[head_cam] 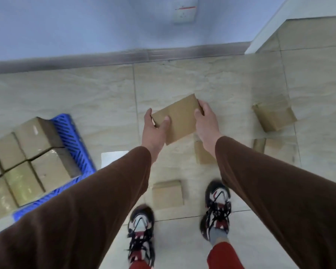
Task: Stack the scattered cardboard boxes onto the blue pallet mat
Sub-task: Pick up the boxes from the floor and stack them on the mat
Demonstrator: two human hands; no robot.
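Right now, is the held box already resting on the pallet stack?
No: both the left hand and right hand grip the box over the tiled floor, right of the blue pallet mat.

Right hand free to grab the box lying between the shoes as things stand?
Probably not. The right hand and left hand both grip the held box, carried above the tiled floor. The box between the shoes lies uncovered, so once the load is set down, nothing visible blocks it.

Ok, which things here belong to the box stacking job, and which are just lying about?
Job:
held box, in left hand and right hand
floor boxes
stacked boxes
blue pallet mat

Lying about:
wall socket
white sheet
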